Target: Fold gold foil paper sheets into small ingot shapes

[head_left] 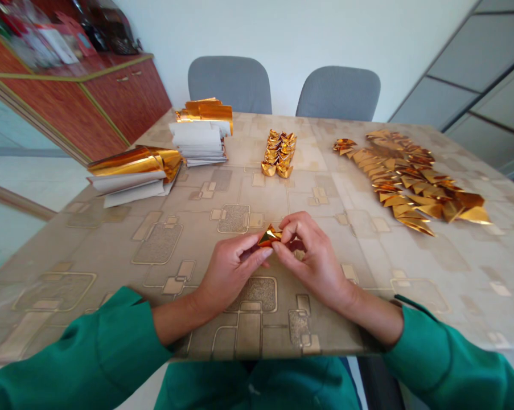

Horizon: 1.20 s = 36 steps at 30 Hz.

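Between my hands, above the near middle of the table, is a small folded piece of gold foil paper [268,236]. My left hand [230,267] pinches its left side with thumb and fingers. On the right side my right hand [313,256] grips it between thumb and forefinger. Beyond my hands stand two short rows of folded gold paper ingots [279,154], packed close together. At the right lies a large spread of folded gold paper pieces [404,173], overlapping in long rows.
Stacks of gold and white paper sheets [132,176] lie at the left, with another stack [201,134] behind. The patterned tablecloth [154,245] covers the table. Two grey chairs [230,85] stand at the far edge, and a wooden cabinet [124,97] at the back left.
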Motion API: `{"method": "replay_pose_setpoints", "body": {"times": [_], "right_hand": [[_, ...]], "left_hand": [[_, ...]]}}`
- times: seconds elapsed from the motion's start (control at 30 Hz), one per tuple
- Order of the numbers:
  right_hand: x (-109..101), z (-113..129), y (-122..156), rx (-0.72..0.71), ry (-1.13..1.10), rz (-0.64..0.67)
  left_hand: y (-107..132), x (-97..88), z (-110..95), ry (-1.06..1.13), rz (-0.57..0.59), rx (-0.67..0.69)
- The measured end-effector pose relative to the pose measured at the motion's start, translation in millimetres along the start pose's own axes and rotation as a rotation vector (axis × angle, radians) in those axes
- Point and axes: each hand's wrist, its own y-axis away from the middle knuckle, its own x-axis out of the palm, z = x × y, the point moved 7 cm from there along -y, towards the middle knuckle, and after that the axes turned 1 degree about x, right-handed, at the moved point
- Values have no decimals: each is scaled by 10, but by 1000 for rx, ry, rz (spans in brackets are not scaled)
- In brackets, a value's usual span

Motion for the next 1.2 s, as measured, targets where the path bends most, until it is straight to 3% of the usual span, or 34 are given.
{"method": "replay_pose_setpoints", "body": {"times": [0.27,0.53,0.87,1.03,1.2], "right_hand": [[8,-73,-8,14,-229,121],[-56,60,-33,-111,-4,96],[-60,135,4,-225,113,-20],[-39,205,23,-305,175,-17],[-10,228,49,-333,299,53]], "left_hand": [[-7,3,1,67,50,-3],[-19,49,20,62,140,10],[-1,74,371,702,-78,-351],[29,172,405,924,-33,-448],[50,202,412,953,19,-471]]}}
